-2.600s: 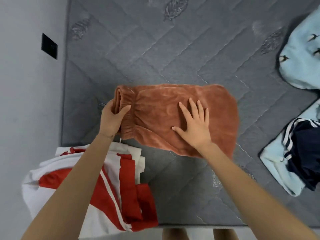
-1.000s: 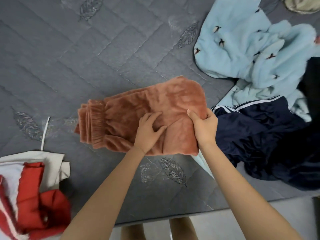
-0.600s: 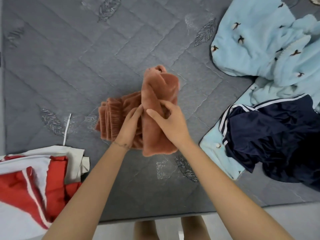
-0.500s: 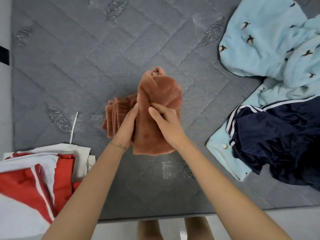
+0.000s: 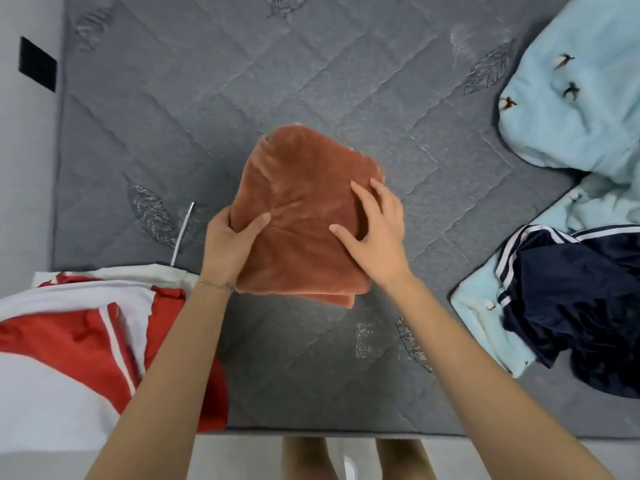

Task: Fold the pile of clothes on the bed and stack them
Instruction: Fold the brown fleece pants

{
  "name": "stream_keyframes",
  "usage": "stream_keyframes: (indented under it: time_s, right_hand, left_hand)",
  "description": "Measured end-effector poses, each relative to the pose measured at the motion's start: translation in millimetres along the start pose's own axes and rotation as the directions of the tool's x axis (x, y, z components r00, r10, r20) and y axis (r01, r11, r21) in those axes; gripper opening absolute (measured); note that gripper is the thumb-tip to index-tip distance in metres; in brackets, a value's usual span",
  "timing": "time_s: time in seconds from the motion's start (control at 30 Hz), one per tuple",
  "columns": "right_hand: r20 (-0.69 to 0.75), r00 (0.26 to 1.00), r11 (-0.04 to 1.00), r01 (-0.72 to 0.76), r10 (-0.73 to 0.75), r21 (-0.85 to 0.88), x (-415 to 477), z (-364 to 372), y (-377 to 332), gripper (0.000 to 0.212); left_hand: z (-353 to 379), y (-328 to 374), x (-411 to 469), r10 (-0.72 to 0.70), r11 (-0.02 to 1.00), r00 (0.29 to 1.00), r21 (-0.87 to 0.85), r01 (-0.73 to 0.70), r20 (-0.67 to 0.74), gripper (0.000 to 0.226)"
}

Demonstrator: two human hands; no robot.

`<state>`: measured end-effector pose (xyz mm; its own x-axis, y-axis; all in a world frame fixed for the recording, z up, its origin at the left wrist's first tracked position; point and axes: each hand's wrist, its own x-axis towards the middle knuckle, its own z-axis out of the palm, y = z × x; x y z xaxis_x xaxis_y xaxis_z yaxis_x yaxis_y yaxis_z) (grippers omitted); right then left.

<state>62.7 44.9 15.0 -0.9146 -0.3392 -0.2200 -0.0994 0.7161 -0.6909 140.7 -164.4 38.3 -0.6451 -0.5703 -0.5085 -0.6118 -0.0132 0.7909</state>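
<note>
The left hand [image 5: 227,244] grips the left edge of the folded rust fleece garment [image 5: 301,216], thumb on top, while the right hand [image 5: 375,230] lies flat on it with fingers straight. The bundle sits mid-mattress [image 5: 311,64]; the red-and-white stack [image 5: 86,341] lies down-left, nearer the left hand, so that hand probably leads

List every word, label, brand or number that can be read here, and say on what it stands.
No text can be read anywhere.
The folded rust-orange plush garment is plain.
The light blue fleece garment carries only small bird-like motifs.
The dark navy garment and the red and white garment carry only stripes.
</note>
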Motion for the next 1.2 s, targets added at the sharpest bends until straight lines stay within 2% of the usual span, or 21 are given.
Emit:
stream_keyframes:
  time_s: [0.07,0.13,0.2,0.27,0.3,0.37,0.4,0.43,0.47,0.53,0.57,0.7,0.8,0.87,0.93,1.0,1.1,1.2]
  right_hand:
    - [0.082,0.996,0.998,-0.029,0.034,-0.064,2,11,-5,0.077]
    - [0.146,0.988,0.992,-0.029,0.047,-0.121,2,23,-9,0.082]
    - [0.155,0.987,0.989,-0.028,0.05,-0.144,2,31,-10,0.084]
    - [0.146,0.988,0.983,-0.024,0.051,-0.18,3,37,-9,0.08]
    - [0.15,0.987,0.977,-0.018,0.051,-0.212,4,40,-9,0.077]
    - [0.158,0.986,0.96,-0.007,0.053,-0.279,4,46,-8,0.073]
    - [0.159,0.986,0.954,-0.007,0.057,-0.301,4,49,-7,0.071]
    - [0.163,0.985,0.948,-0.008,0.063,-0.317,5,52,-5,0.071]
    - [0.171,0.983,0.943,-0.006,0.067,-0.332,6,55,-2,0.07]
    - [0.208,0.975,0.926,0.007,0.078,-0.376,10,63,4,0.071]
    - [0.236,0.967,0.914,0.012,0.092,-0.405,13,66,5,0.072]
    - [0.318,0.937,0.895,0.011,0.147,-0.446,31,71,0,0.074]
    - [0.181,0.983,0.953,0.018,0.039,-0.304,42,58,-2,0.078]
    - [0.078,0.996,0.981,-0.03,0.046,-0.194,56,47,-1,0.086]
    - [0.132,0.974,0.983,-0.178,0.183,-0.048,75,39,2,0.1]
    - [0.241,0.936,0.954,-0.285,0.256,0.096,88,34,8,0.104]
    - [0.275,0.927,0.927,-0.314,0.254,0.204,87,26,16,0.084]
    - [0.271,0.916,0.884,-0.371,0.297,0.283,72,15,22,0.051]
  left_hand:
    - [-11,-10,4,-0.017,0.994,0.999,0.111,0.021,-0.037,0.034]
    - [-13,-21,6,-0.018,0.968,0.999,0.25,0.029,-0.045,0.054]
    - [-7,-27,3,0.137,0.887,0.988,0.453,-0.09,-0.073,0.071]
    - [5,-28,-1,0.406,0.678,0.912,0.686,-0.263,-0.052,0.067]
    - [11,-27,-2,0.511,0.556,0.859,0.756,-0.345,0.016,0.062]
    - [23,-31,2,0.616,0.319,0.755,0.806,-0.499,0.224,0.055]
    - [27,-37,6,0.608,0.255,0.736,0.804,-0.537,0.299,0.055]
    - [28,-44,11,0.57,0.255,0.755,0.803,-0.538,0.325,0.058]
    - [29,-52,17,0.51,0.308,0.802,0.805,-0.507,0.311,0.063]
    - [29,-69,28,0.378,0.469,0.898,0.789,-0.397,0.226,0.075]
    - [29,-75,30,0.333,0.524,0.922,0.775,-0.355,0.197,0.079]
    - [28,-75,38,0.283,0.614,0.939,0.716,-0.332,0.192,0.082]
    - [25,-66,38,0.236,0.684,0.956,0.669,-0.292,0.176,0.087]
    - [22,-65,36,0.13,0.78,0.987,0.604,-0.164,0.1,0.093]
    - [19,-72,32,-0.001,0.873,0.999,0.488,-0.016,0.034,0.098]
    - [19,-78,31,-0.087,0.946,0.996,0.315,0.077,0.015,0.106]
    - [19,-74,36,-0.195,0.976,0.981,0.101,0.192,0.014,0.112]
    - [18,-64,38,-0.223,0.974,0.974,0.036,0.222,0.039,0.089]
